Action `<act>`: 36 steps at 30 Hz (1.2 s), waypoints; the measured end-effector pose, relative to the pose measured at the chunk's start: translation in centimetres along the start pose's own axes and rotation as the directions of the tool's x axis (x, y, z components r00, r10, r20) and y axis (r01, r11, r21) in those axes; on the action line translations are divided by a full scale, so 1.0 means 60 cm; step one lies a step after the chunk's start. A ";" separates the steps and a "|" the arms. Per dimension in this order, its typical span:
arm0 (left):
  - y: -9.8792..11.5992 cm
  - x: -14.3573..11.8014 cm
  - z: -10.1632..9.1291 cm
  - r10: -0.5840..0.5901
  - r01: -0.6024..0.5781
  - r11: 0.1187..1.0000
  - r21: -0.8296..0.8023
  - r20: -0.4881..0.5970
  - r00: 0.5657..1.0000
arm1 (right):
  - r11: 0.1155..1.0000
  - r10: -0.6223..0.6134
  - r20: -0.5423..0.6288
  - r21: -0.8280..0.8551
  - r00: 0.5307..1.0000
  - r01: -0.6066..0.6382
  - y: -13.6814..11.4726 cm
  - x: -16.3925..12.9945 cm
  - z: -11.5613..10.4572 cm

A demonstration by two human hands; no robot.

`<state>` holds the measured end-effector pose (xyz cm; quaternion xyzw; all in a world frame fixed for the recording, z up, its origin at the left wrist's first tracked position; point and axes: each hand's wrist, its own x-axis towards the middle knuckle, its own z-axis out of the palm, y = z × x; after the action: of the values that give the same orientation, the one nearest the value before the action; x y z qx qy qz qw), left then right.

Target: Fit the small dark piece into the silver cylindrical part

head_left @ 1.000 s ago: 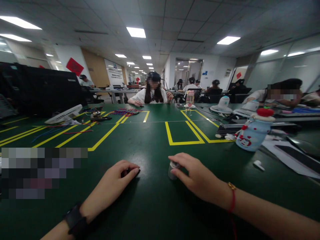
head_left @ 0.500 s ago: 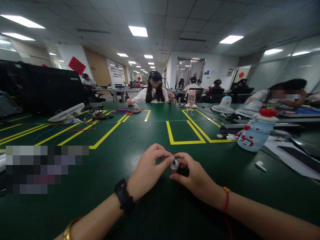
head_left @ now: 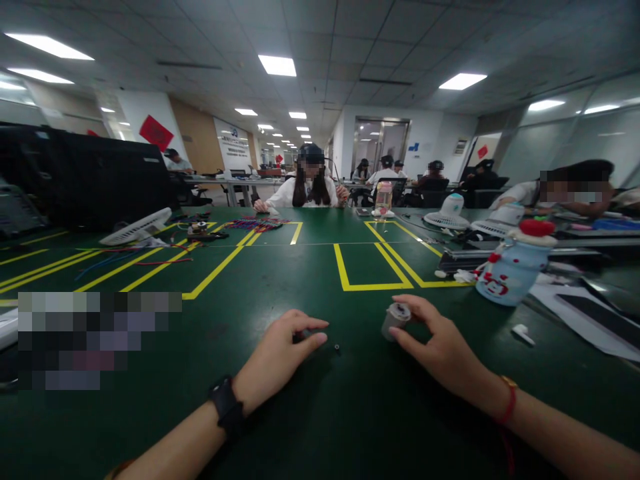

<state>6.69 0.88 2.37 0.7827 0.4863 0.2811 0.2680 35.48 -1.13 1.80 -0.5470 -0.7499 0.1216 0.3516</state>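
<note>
My right hand [head_left: 435, 343] has thumb and fingers around a small silver metal cylinder [head_left: 395, 323] that looks like a small motor. It stands upright, its round top face showing. To the left, my left hand [head_left: 280, 353] hovers low at the table, thumb and forefinger apart with nothing between them. Just right of those fingertips, a tiny dark round piece [head_left: 337, 348] with a hole lies on the green tabletop [head_left: 310, 420].
A blue bottle [head_left: 515, 267] with a red lid and a white earbud [head_left: 523, 334] are on the right. Wires [head_left: 257, 225] and a white fan [head_left: 136, 227] lie at the far left. A person [head_left: 311, 180] sits across the table.
My hands have moved apart. The cylinder has gone right with my right hand, and the dark piece on its top now lies on the table, released by my left hand.
</note>
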 end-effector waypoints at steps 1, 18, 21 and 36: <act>-0.004 -0.006 -0.014 -0.027 0.027 1.000 -0.007 -0.014 1.000 | 0.996 0.031 -0.055 -0.079 0.998 -0.035 0.023 -0.005 -0.023; -0.059 -0.046 -0.056 -0.181 0.183 0.982 0.054 -0.027 0.983 | 0.907 -0.245 0.219 -0.293 0.945 0.303 -0.047 0.002 0.031; -0.068 -0.049 -0.056 -0.165 0.168 0.982 0.087 -0.040 0.986 | 0.945 -0.230 0.284 -0.165 0.931 0.283 -0.095 0.023 0.083; -0.063 -0.045 -0.046 -0.163 0.165 0.982 0.088 -0.039 0.986 | 0.812 0.253 -0.099 -0.519 0.962 -0.267 0.161 -0.011 -0.220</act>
<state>1.46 0.29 1.17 0.7469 0.5656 0.2478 0.2467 51.40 -0.80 5.61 -0.7210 -0.6681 -0.0490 0.1771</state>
